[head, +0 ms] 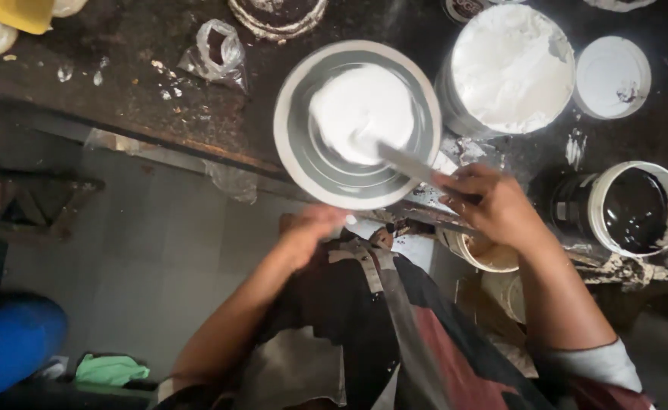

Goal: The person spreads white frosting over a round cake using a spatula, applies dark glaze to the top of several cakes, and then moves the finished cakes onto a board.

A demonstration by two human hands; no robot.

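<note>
1. Head view: right hand [493, 205] is closed around a spatula [410, 165], its blade in white paste [360, 110].
2. Left hand [311, 228] grips the round tin [356, 124] at the desk [121, 76] edge.

A crumpled clear plastic bag [218, 47] lies up and left of the left hand [309, 231]; no labels, signs or screens show.

A pan [358, 124] is set at the bench edge [159, 140]; a full tub [510, 70] lies right of it, a lid [612, 77] farther right, and a bucket [637, 209] seemingly nearer the person.
</note>
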